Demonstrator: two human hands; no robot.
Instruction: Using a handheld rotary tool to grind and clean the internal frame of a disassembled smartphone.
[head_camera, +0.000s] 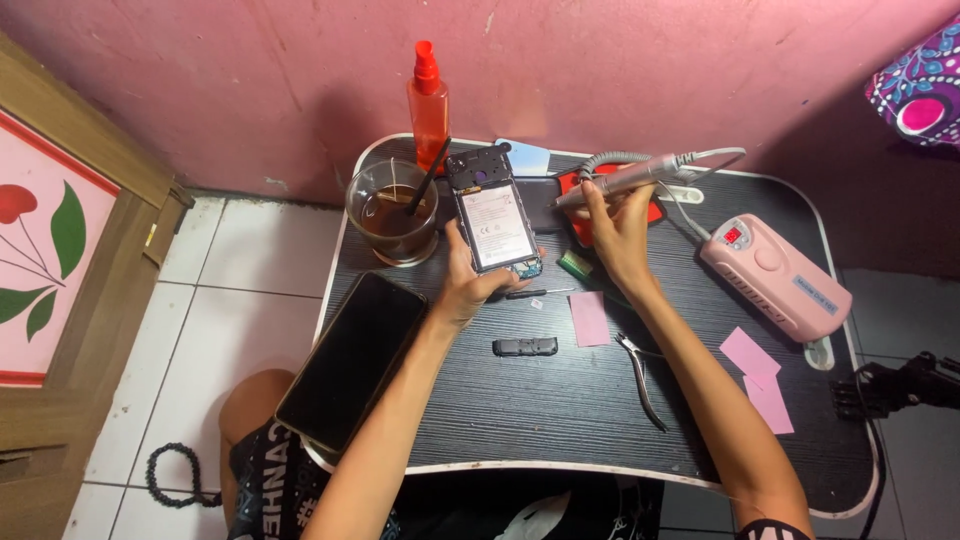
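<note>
My left hand (468, 283) holds an opened phone (490, 215) upright by its lower edge, back cover off, battery and board showing. My right hand (617, 235) grips a grey pen-shaped rotary tool (620, 180) like a pencil, its tip pointing left toward the phone's right side. A coiled cable runs from the tool toward a pink control box (775, 275) with a red display, at the right of the black lap table (560, 400).
A glass cup (392, 212) of dark liquid with a straw and an orange spray bottle (428, 105) stand at the table's back left. A black phone (352, 358) lies at the left edge. Small pliers (640, 375), pink paper slips (588, 318), a black part (524, 346) and a screwdriver (535, 293) lie mid-table.
</note>
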